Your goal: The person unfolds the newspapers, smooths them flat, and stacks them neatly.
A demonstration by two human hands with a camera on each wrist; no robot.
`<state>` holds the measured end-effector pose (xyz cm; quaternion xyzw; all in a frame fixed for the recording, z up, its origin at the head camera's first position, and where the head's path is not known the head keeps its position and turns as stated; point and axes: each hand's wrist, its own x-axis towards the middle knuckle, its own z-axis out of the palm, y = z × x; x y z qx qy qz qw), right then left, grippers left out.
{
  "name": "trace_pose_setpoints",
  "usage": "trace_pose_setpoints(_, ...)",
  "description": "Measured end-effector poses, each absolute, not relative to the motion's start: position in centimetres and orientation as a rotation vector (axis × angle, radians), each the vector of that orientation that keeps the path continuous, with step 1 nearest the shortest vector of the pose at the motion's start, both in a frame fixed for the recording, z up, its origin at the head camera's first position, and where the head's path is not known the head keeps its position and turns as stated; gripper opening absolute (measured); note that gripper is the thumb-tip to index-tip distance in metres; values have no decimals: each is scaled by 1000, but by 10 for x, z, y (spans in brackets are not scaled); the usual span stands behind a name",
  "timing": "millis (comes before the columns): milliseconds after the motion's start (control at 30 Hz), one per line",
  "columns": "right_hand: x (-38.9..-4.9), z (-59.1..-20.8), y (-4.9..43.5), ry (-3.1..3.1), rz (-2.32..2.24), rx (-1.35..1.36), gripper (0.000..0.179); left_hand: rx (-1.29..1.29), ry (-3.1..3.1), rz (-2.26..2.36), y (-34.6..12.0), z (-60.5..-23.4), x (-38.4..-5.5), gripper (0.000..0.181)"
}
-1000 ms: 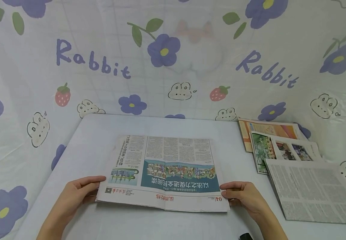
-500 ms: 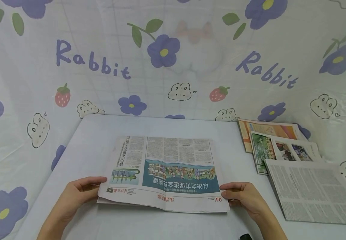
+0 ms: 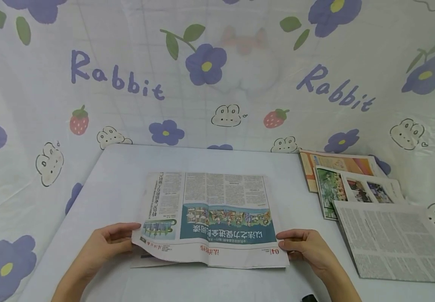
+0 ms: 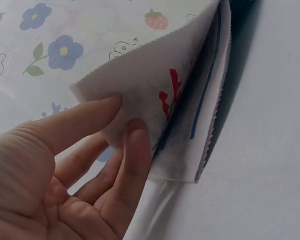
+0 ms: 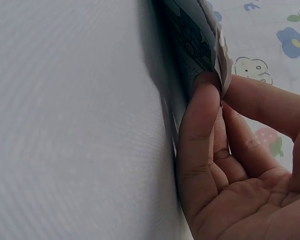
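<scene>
So there's a folded white newspaper (image 3: 236, 224) with a teal illustrated panel and red headline characters lying in the middle of a smooth white counter (image 3: 210, 287), its print upside down from the wearer's side. Both bare hands are on it. The left hand (image 3: 102, 247) pinches the near left corner of the upper layer between thumb and fingers, and that corner curls up off the layer below — the left wrist view shows the gap between them. The right hand (image 3: 309, 249) pinches the right edge close to the near corner, thumb on one face, fingertips on the other.

Over on the right, an orange-and-white printed paper (image 3: 347, 163), a folded paper with colour photos (image 3: 357, 186) and a grey, text-covered newspaper (image 3: 398, 239) overlap, the grey one nearest. A small black object (image 3: 309, 298) pokes in at the bottom edge — can't tell what it is.
</scene>
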<state>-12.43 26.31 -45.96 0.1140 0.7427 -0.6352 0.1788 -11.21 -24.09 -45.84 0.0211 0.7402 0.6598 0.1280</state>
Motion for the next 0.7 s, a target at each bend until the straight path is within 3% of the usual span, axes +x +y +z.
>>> trace_pose_setpoints(200, -123, -459, 263, 2095, -1799, 318, 29, 84, 2042, 1948, -240, -461, -114, 61)
trace_pose_setpoints(700, -124, -458, 262, 2091, -1809, 316, 28, 45, 2049, 1970, -241, -465, -114, 41)
